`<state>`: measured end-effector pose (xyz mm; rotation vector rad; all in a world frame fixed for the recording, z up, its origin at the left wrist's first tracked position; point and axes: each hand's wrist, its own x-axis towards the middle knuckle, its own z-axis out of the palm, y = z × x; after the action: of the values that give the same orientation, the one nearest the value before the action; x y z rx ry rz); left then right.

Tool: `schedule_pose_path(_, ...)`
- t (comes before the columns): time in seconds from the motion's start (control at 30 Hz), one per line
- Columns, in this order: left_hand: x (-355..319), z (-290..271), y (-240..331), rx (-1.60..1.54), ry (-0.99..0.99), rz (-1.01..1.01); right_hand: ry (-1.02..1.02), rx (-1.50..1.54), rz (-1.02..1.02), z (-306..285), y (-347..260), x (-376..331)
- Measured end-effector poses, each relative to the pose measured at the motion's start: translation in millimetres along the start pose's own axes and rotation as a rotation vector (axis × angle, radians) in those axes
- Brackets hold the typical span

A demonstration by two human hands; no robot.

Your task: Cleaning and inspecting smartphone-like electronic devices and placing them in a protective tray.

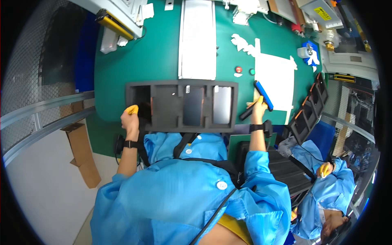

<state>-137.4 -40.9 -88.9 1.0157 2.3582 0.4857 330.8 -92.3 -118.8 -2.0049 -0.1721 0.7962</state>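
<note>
My left hand (130, 121), with yellow finger cots on its fingertips, is closed at the left end of a black foam tray (171, 129). Whatever its fingers may pinch is hidden. The tray holds a dark flat phone-like panel (193, 107) and, to its right, a paler reflecting panel (222, 105). In the tray's leftmost slot it is too dark to make out what lies there; an orange edge shows beside it. To the right of the tray, my right hand (258, 111) grips a blue roller (263, 95) with a black handle, beside a white sheet.
The white sheet (277, 81) is taped to the green table (159, 49). Ahead runs a long white plate (198, 41). A red button (238, 69) and green button (252, 71) sit near the sheet. Another foam tray (304, 118) leans at right, near a co-worker (326, 192) in blue.
</note>
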Motion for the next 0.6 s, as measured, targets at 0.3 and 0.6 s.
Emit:
schedule_pose_path(0.3,12.0,-58.1,38.7,-0.624,-0.143,0.054,-0.643,-0.723,-0.902,168.2,7.5,-223.8)
schedule_pose_path(0.6,18.6,-101.9,55.3,-0.809,-0.267,0.099,-0.435,-0.844,-0.407,275.9,20.0,-293.7)
